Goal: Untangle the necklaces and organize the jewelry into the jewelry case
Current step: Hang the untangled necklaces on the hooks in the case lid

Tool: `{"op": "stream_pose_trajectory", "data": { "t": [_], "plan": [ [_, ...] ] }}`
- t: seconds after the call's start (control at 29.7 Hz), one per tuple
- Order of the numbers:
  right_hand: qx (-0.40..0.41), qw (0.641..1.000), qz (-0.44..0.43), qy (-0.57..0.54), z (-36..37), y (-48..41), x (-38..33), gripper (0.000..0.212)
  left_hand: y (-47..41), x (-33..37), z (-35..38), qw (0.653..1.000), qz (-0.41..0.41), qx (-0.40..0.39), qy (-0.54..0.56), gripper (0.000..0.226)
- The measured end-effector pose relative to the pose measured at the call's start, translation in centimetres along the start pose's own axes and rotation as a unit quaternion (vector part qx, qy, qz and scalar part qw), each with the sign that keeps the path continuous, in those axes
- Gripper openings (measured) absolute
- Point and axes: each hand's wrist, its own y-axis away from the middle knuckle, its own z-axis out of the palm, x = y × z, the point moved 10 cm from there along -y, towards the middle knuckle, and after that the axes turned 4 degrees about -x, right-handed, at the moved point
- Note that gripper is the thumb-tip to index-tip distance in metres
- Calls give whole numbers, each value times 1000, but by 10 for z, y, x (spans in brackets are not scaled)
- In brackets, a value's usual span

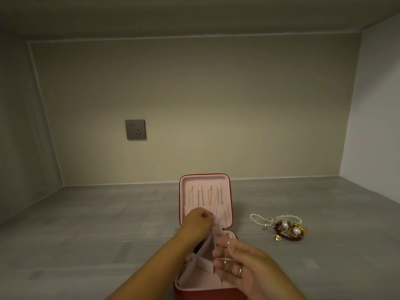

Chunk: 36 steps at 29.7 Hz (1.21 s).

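Right hand (238, 263), one band on a finger, hovers blurred over the one red jewelry case (201, 294). A thin chain (224, 213) reaches its fingertips; whether it grips is unclear. Left hand (200, 221) pinches the pink velvety lid pocket (220, 215). Right of the case lies one tangled heap (285, 228): white pearl strands, round red beads, gold charms.

Left hand (198, 221) pinches the lid pocket (220, 213) of the open jewelry case (194, 292); tangled jewelry (285, 228) lies at its three o'clock.

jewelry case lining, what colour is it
The jewelry case lining is pale pink, seen in the head view.
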Motion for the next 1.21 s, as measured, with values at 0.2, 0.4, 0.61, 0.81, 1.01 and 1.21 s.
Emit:
{"op": "stream_pose_trajectory", "data": {
  "t": [0.2,0.4,0.61,0.81,1.01,1.21],
  "plan": [
    [6,998,2,-70,4,12,8,20,10,-1,19,982,-103,-43,156,27],
    [53,997,-35,34,-3,4,-9,19,19,18,26,980,-63,-88,166,31],
    [99,954,-88,268,-13,-25,-43,31,18,39,7,991,6,-29,134,24],
    [70,934,-115,331,-7,-50,-64,16,22,79,-5,960,205,93,-166,13],
    [65,927,-135,343,-9,-59,-71,12,18,82,-13,966,221,106,-85,8],
    [112,915,-155,356,-27,-68,-94,14,7,62,-25,941,234,167,-176,18]
  ]
}}
